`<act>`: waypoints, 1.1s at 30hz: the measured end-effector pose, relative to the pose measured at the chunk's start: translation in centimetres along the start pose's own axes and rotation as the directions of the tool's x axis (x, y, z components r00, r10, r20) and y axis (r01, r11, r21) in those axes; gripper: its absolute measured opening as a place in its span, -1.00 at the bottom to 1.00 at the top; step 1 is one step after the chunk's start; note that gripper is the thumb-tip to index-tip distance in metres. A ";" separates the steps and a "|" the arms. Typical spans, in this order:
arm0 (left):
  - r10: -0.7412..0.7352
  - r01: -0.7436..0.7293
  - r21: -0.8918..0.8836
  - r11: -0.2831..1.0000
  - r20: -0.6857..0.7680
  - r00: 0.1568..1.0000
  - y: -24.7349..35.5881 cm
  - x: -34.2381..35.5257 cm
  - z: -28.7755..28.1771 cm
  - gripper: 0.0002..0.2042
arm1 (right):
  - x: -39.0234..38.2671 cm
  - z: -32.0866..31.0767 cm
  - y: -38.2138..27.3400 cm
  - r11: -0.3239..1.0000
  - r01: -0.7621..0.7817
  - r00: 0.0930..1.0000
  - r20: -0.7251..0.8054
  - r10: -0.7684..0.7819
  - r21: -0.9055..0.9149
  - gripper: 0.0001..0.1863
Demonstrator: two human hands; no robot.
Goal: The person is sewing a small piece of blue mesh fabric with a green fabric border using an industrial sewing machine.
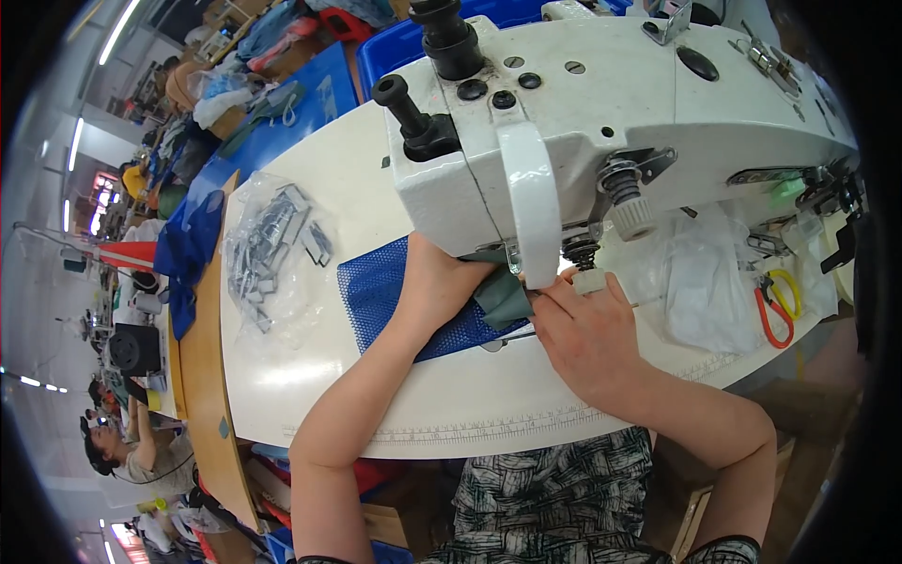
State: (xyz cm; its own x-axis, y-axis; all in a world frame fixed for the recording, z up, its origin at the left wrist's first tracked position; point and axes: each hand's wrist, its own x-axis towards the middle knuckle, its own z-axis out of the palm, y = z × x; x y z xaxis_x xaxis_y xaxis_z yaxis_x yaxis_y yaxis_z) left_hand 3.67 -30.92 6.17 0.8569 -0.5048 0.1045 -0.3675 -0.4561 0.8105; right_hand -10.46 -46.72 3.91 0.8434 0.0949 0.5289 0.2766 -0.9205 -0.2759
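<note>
A white sewing machine (601, 103) stands over the pale table. Beneath its head, a dark green piece of fabric (504, 308) lies on a blue mesh fabric (376, 291). My left hand (443, 282) grips the green piece from the left, its thumb against the cloth; its other fingers are mostly hidden behind the machine head. Close to the needle area, my right hand (590, 340) has its fingers bent and pressed together at the green fabric's right edge. The white lever in front hides the needle and the fingertips.
Left of the mesh lies a clear plastic bag (272, 249) of small grey pieces. On the right are another clear bag (709, 282) and scissors (778, 308) with red and yellow handles. A printed ruler scale (489, 428) follows the table's front edge. People sit at far left.
</note>
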 end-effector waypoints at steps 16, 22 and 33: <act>0.024 -0.027 0.049 0.998 0.051 0.998 -1.5 0.4 -1.3 -0.62 | 0.1 0.0 0.1 0.996 -0.006 1.000 0.018 0.004 0.089 -0.84; 0.023 -0.025 -0.003 1.000 -0.315 0.949 0.4 -2.0 -0.4 -0.79 | 0.0 0.0 0.3 0.998 0.010 1.000 0.000 -0.010 0.070 -0.73; 0.486 -0.519 0.302 0.800 0.183 0.855 0.1 -4.2 -1.9 -0.74 | -0.6 0.2 0.9 0.962 -0.176 0.983 0.091 0.160 0.208 -0.68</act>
State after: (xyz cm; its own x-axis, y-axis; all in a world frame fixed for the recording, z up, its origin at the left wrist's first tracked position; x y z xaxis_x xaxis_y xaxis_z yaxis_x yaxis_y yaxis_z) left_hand 0.76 -27.45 6.92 0.4879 -0.7871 0.3775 -0.8477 -0.3241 0.4200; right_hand -10.63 -47.52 3.21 0.9151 -0.0195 0.4029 0.2139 -0.8234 -0.5256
